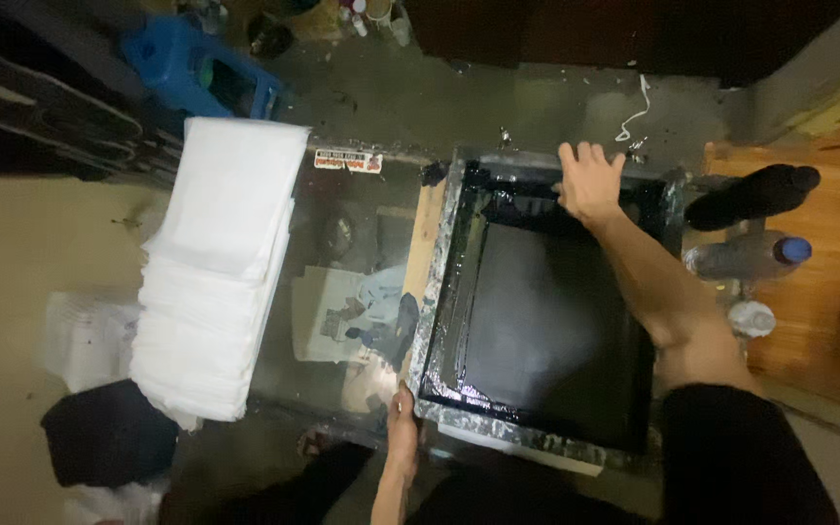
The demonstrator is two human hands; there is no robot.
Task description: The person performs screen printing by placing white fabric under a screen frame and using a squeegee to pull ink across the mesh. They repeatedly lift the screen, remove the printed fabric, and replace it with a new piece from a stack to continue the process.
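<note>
A square screen-printing frame (pixel 437 321), smeared with black ink and wrapped in silvery tape, lies flat on a glass-topped table. Its dark mesh (pixel 546 321) fills the middle. My left hand (pixel 402 424) grips the frame's near left corner. My right hand (pixel 590 180) reaches across and presses on the far edge of the frame, fingers spread over the inky rim. My right forearm crosses above the mesh.
A tall stack of white sheets (pixel 216 262) lies on the table's left part. At the right, a wooden surface holds a plastic bottle with a blue cap (pixel 746 255) and a black object (pixel 751 194). A blue stool (pixel 201 73) stands beyond the table.
</note>
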